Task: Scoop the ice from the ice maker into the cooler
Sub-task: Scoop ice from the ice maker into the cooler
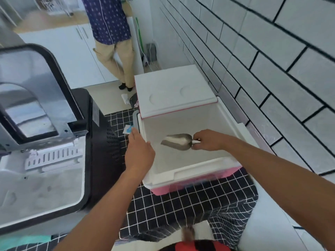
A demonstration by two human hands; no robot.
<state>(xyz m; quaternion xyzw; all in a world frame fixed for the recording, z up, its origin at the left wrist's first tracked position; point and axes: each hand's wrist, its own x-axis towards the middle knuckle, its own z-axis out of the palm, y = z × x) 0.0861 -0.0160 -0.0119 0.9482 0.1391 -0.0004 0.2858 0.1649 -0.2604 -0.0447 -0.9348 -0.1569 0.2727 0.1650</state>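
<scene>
The pink cooler (192,173) with a white inside stands open at centre right, its lid (172,89) tipped back. My right hand (208,140) grips the handle of a metal scoop (178,141), held inside the cooler with its mouth pointing left. I cannot make out any ice in the scoop or on the cooler floor. My left hand (139,151) lies with straight fingers on the cooler's left rim. The black ice maker (101,160) stands at the left with its lid (34,91) raised and its white basin (45,182) exposed.
A black cloth with a white grid (181,211) covers the surface under the cooler and ice maker. A white tiled wall (262,69) runs along the right. Another person (112,42) stands on the floor at the back by white cabinets.
</scene>
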